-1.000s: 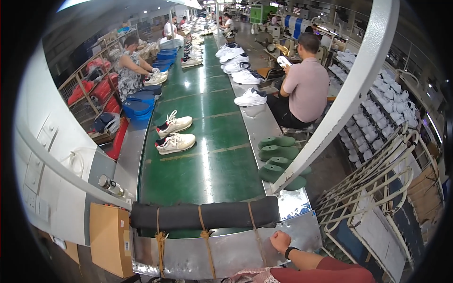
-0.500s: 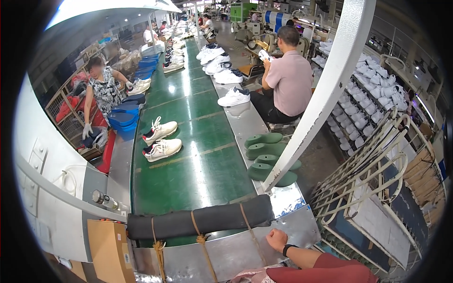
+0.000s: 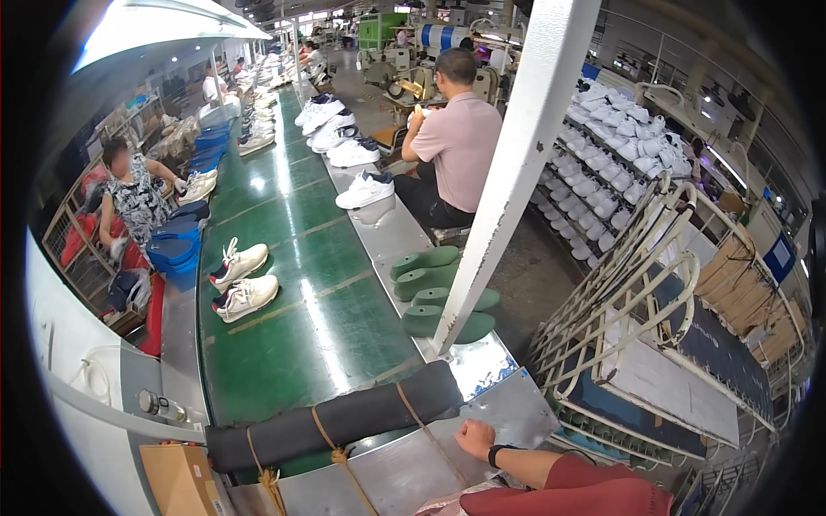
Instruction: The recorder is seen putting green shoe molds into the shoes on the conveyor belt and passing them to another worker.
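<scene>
Nearest to us, our right hand (image 3: 475,439) rests knuckles-up on the metal tabletop (image 3: 404,473) at the end of the line, its fingers (image 3: 462,429) curled loosely and holding nothing; a dark watch sits on the wrist above a red sleeve. Our left hand does not show in the view.

Just beside that hand lies a long black padded roll (image 3: 344,417), bound with tan cords (image 3: 331,443). Its long axis runs crosswise over the end of the green conveyor belt (image 3: 292,318), left end lower, right end pointing up toward a white slanted post (image 3: 516,172). A brown cardboard box (image 3: 176,477) stands at the lower left.

Farther up the belt we see a pair of white sneakers (image 3: 241,284) lying side by side, toes to the left. Green shoe lasts (image 3: 439,288) are stacked on the metal edge near the post.

Beyond, a person in a pink shirt (image 3: 460,146) sits with their back to us, more white shoes (image 3: 366,189) lining the belt. At right, racks of white shoes (image 3: 602,163) stand behind a wire cart (image 3: 637,301).
</scene>
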`<state>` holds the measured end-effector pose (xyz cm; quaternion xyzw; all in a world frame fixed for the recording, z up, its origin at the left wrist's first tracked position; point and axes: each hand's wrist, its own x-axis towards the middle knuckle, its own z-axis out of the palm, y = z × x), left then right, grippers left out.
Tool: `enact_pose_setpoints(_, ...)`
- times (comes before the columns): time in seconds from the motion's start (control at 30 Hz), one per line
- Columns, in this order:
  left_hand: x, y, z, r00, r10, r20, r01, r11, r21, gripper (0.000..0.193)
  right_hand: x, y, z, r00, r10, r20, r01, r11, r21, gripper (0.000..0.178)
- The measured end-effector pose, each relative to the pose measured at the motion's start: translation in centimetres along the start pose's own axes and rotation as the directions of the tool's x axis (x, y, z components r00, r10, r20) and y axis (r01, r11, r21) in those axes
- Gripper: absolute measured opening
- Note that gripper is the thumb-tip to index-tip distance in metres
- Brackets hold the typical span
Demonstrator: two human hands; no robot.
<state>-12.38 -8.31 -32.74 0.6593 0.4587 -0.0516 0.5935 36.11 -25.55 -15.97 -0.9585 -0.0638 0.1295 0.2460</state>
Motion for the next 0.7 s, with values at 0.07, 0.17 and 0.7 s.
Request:
enact_pose_setpoints(0.07, 0.4, -1.3, -0.2, 1.0, -0.006, 0.005, 0.006, 1.0, 0.012, 0.031, 0.0, -0.1, 0.2, 1.0, 0.002, -0.001, -0.002, 1.0, -0.013, 0.021)
enact_pose_setpoints(0.17, 0.6, -2.1, -0.4, 0.999, -0.036, 0.016, 0.035, 0.996, 0.085, 0.034, -0.1, -1.6, -0.3, 1.0, 0.006, 0.008, -0.006, 1.0, 0.019, 0.021)
enact_pose_setpoints(0.7, -11.1, 18.8, 0.7, 0.881, -0.337, -0.332, 0.406, 0.898, 0.167, 0.039, -6.1, -41.6, -28.9, 0.012, -0.858, -0.513, 0.615, -0.398, 0.681, 0.037)
